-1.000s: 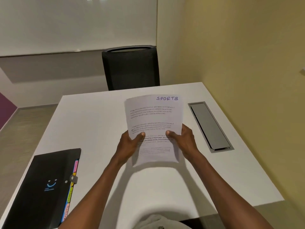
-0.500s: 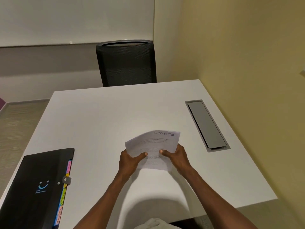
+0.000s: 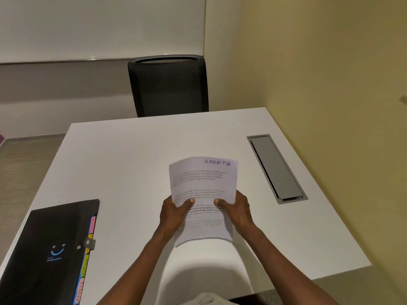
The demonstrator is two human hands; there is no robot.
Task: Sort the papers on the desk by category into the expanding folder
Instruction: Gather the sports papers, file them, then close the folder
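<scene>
black mesh chair [image 3: 168, 86] behind desk, grey cable hatch [image 3: 276, 168], whiteboard [image 3: 99, 27]

There was only one camera, worn on the person's head. It looked forward and down from the near edge of the white counter [image 3: 132, 164]. The hands were close below it, and the chair [image 3: 168, 86] stood at the far side.

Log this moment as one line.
stage: reading label | left hand: grips papers | right hand: grips papers | top sheet: SPORTS | expanding folder: closed, on desk at left
</scene>
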